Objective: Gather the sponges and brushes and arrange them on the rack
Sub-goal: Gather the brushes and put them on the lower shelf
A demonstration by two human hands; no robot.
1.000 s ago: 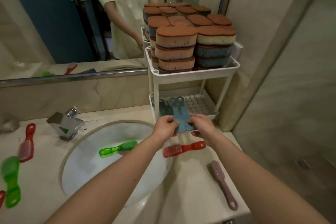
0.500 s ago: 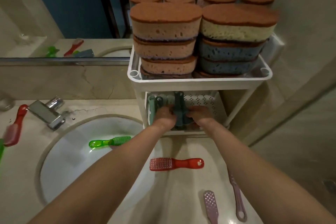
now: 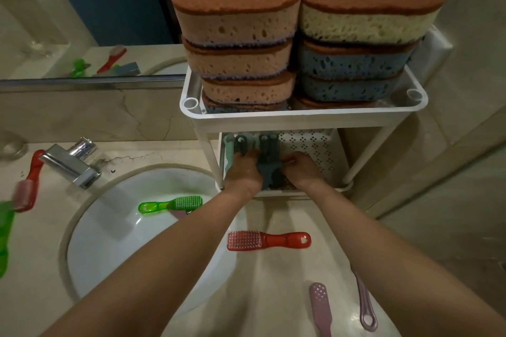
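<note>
The white two-tier rack (image 3: 301,115) stands on the counter at the back right. Its top shelf holds stacked sponges (image 3: 238,22), orange-brown ones on the left and blue and cream ones on the right. Both hands reach into the lower shelf. My left hand (image 3: 242,169) and my right hand (image 3: 301,169) grip a blue-grey brush (image 3: 269,164) from either side, among other grey-green brushes (image 3: 235,145) lying there. A red brush (image 3: 269,240) lies on the counter, a green brush (image 3: 171,204) in the sink.
The white sink basin (image 3: 109,241) and chrome tap (image 3: 71,164) sit at the left. Two pink brushes (image 3: 320,306) lie near the counter's front right. A red brush (image 3: 27,186) and a green brush (image 3: 5,230) lie at the far left. A mirror runs behind.
Both hands carried the blue-grey brush from above the counter into the rack's lower shelf. The view moved closer to the rack.
</note>
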